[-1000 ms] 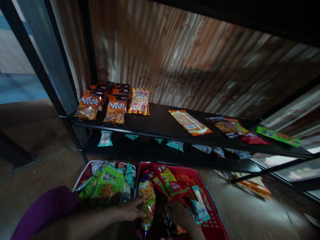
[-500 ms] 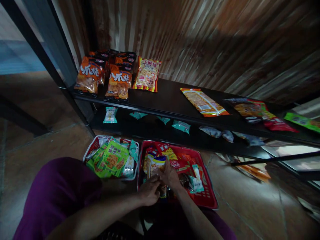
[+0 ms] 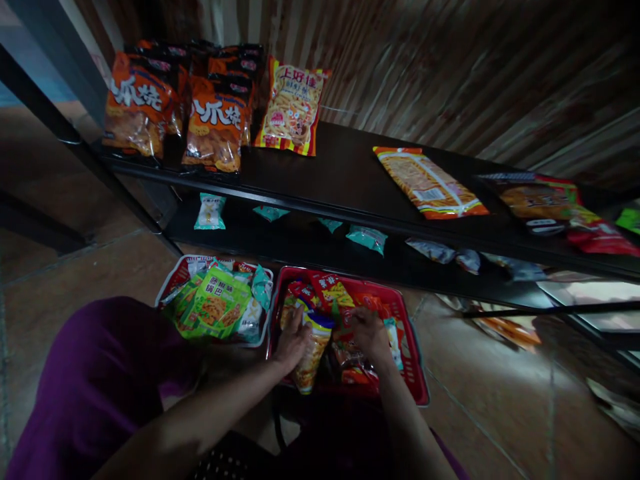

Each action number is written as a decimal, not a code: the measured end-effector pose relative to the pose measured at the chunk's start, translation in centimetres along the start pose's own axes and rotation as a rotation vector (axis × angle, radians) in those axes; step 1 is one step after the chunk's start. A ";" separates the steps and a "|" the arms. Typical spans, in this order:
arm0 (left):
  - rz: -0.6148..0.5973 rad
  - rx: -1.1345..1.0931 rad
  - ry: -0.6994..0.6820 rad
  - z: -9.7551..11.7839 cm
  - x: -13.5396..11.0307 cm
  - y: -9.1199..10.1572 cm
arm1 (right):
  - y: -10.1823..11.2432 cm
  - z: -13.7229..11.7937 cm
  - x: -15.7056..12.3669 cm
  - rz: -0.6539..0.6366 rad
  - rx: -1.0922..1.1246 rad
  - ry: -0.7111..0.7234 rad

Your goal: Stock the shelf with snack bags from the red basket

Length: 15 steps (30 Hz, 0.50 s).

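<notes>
My left hand (image 3: 294,343) is closed on the side of a snack bag (image 3: 315,347), yellow with a blue top, tilted over the near part of a red plastic basket (image 3: 419,380). My right hand (image 3: 373,333) is inside the same basket, fingers curled in a pinch at a red snack packet (image 3: 346,323). Part of that packet is hidden by the fingers. Around both hands lie more packets, among them a red and yellow one (image 3: 333,288) and a teal and white one (image 3: 393,340).
A white-rimmed basket (image 3: 265,333) of green and teal packets stands left of the red one. Behind both is a black shelf unit (image 3: 345,160). Its upper board carries orange snack bags (image 3: 215,127), a yellow-red bag (image 3: 295,107) and a flat-lying bag (image 3: 430,183); small teal packets (image 3: 367,238) lie below.
My hands have moved apart: the left now grips the yellow and blue bag, shifted nearer and tilted, and the right has moved right onto red packets. The view has moved closer to the shelf.
</notes>
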<state>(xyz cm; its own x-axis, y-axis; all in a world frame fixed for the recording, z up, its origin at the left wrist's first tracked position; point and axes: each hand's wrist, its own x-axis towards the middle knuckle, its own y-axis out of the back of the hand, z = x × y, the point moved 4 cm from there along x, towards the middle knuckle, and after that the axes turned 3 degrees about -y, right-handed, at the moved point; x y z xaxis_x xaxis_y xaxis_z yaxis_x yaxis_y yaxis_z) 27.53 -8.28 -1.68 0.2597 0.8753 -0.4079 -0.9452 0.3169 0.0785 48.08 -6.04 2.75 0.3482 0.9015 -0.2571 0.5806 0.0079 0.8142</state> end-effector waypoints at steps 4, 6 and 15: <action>-0.034 0.076 -0.105 0.7 0.5 -4.4 | -0.2 -2.4 -0.1 -0.098 0.044 0.092; 0.032 0.118 -0.116 0.2 1.0 -5.3 | -0.8 -3.7 -0.6 -0.232 -0.068 0.149; -0.049 -0.161 -0.129 -1.0 1.1 -5.1 | -0.9 -4.5 -1.1 -0.364 -0.395 0.221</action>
<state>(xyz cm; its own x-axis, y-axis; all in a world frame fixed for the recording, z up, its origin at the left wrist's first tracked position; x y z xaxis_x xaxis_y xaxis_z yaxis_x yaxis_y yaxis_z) 32.40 -9.29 -3.46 0.3197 0.9029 -0.2874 -0.9475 0.3073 -0.0888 43.86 -5.05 4.63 -0.0088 0.8788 -0.4771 0.3006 0.4574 0.8369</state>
